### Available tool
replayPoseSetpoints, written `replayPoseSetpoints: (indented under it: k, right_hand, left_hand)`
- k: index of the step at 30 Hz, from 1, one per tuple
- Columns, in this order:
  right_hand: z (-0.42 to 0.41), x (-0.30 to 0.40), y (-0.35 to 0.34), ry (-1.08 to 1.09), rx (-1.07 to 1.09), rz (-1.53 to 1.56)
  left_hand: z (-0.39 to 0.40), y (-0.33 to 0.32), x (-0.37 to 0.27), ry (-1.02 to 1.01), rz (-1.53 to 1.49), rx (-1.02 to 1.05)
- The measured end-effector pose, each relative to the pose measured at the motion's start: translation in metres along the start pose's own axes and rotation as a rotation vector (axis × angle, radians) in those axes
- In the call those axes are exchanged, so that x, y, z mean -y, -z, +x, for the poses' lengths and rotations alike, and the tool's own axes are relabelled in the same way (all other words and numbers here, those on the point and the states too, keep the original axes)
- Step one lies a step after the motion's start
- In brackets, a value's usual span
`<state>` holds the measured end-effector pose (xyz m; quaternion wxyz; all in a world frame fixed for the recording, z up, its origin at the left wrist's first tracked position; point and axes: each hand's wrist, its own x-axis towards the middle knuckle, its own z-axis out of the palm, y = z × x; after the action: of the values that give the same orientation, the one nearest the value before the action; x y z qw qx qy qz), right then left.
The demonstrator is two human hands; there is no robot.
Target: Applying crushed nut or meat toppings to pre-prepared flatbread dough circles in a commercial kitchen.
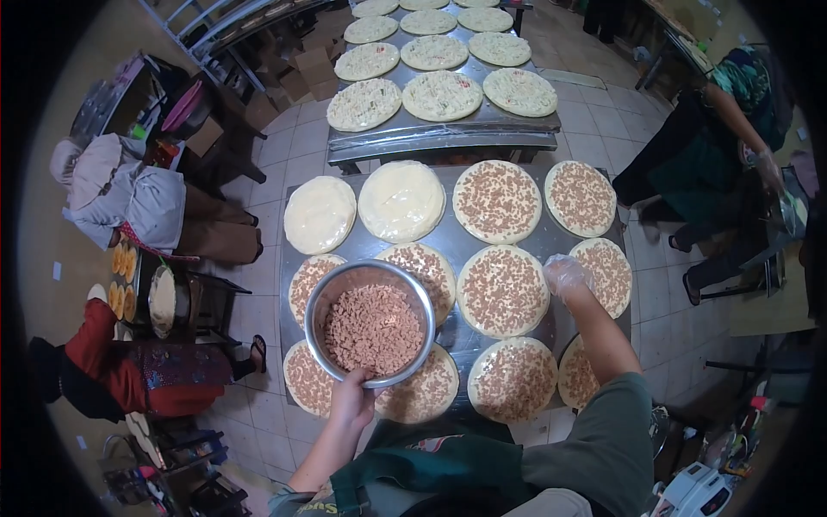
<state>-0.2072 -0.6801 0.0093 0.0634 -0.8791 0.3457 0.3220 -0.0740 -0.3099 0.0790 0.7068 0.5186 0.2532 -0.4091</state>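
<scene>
My left hand (353,397) grips the near rim of a round steel bowl (311,316), thumb over the edge. Small brown diced topping (375,329) fills its lower part. The bowl hangs above the table and partly hides several pizza bases. My right hand (568,276), in a clear plastic glove, is between a topped base (502,291) and another topped base (604,278) at the right. Whether its fingers hold any topping cannot be made out. At the far left, two bases, one pale and plain (320,214) and another larger (402,201), carry no brown pieces.
The bases rest on a metal table (446,346). Beyond it, a second metal table (446,134) bears rows of pizzas with shredded topping (442,95). Two people (129,194) work at the left beside a large pot (163,300). Another person (704,148) stands at the right.
</scene>
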Motion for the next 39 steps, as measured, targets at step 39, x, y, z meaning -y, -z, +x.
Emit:
replayPoseSetpoints:
  k: [39]
  right_hand:
    - [0.108,-0.005,-0.049,-0.209,-0.432,0.337]
  left_hand:
    - [-0.002,0.007,0.015,0.005,0.033,-0.025]
